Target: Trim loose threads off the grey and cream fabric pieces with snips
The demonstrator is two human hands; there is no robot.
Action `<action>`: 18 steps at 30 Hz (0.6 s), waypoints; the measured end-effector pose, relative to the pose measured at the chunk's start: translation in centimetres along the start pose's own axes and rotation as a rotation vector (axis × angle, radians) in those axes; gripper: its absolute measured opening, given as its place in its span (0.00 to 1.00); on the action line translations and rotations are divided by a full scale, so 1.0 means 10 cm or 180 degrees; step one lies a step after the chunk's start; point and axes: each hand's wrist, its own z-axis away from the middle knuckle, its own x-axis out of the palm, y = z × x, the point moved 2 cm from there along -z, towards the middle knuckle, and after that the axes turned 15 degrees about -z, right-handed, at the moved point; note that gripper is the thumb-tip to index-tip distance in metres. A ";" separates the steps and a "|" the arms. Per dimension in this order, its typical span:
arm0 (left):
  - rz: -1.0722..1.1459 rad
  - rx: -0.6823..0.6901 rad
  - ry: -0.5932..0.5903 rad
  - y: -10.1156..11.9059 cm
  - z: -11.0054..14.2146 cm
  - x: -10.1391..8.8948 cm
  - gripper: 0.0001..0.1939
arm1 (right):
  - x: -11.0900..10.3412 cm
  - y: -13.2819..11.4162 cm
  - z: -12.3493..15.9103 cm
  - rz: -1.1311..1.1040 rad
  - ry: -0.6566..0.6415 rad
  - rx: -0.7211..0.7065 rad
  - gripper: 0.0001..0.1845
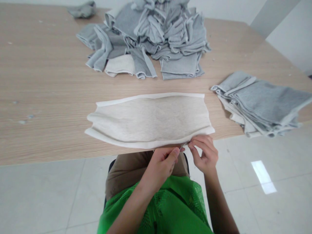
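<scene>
A cream piece of fabric (149, 119) lies flat across the near edge of the wooden table (44, 81). My left hand (162, 163) is closed just below the table edge, thumb and fingers pinched at the cloth's near hem. My right hand (204, 153) is closed too, its fingertips pinching the same hem close beside the left. What is between the fingers, besides the hem, is too small to make out.
A loose heap of grey and cream fabric pieces (151, 39) fills the far middle of the table. A neater stack of grey pieces (263, 104) lies at the right edge. One small grey scrap (83, 9) sits far left. White tiled floor (48, 195) below.
</scene>
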 end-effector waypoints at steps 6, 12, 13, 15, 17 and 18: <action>-0.0157 0.0119 0.0052 -0.02 -0.01 -0.02 0.26 | -0.01 0.00 0.01 -0.0040 -0.0037 -0.0013 0.11; -0.0002 0.0016 -0.0086 0.01 0.00 -0.03 0.25 | -0.06 -0.02 -0.01 -0.0122 -0.0210 -0.0031 0.13; 0.0001 0.0005 -0.0102 0.01 0.00 -0.04 0.25 | -0.08 -0.02 -0.02 -0.0150 -0.0253 -0.0023 0.14; -0.0063 0.0015 -0.0128 0.02 0.00 -0.05 0.24 | -0.10 -0.02 -0.01 -0.0190 -0.0324 -0.0012 0.14; -0.0175 0.0046 -0.0158 0.02 -0.01 -0.06 0.25 | -0.13 0.00 0.00 -0.0201 -0.0333 -0.0027 0.14; -0.0228 0.0059 -0.0182 0.03 -0.01 -0.07 0.25 | -0.13 0.00 0.00 -0.0205 -0.0319 -0.0046 0.14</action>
